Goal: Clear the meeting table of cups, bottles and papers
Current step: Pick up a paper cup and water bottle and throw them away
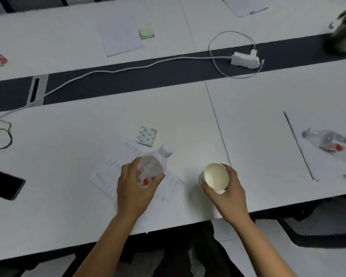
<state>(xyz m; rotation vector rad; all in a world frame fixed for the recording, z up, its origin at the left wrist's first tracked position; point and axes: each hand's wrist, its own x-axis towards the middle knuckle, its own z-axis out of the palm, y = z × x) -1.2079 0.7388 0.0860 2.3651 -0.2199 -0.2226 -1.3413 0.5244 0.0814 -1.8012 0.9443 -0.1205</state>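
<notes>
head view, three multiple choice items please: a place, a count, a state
1. Where does the black phone lie? A) far left on the table B) beside the plant C) on a chair
2. How many plastic bottles show? A) one B) two C) four
3. The paper cup is A) crushed B) upside down on the table C) held in the right hand
Key: 1A, it lies far left; 2B, the held bottle in the left hand, the lying bottle at right; 3C, that hand grips it.
</notes>
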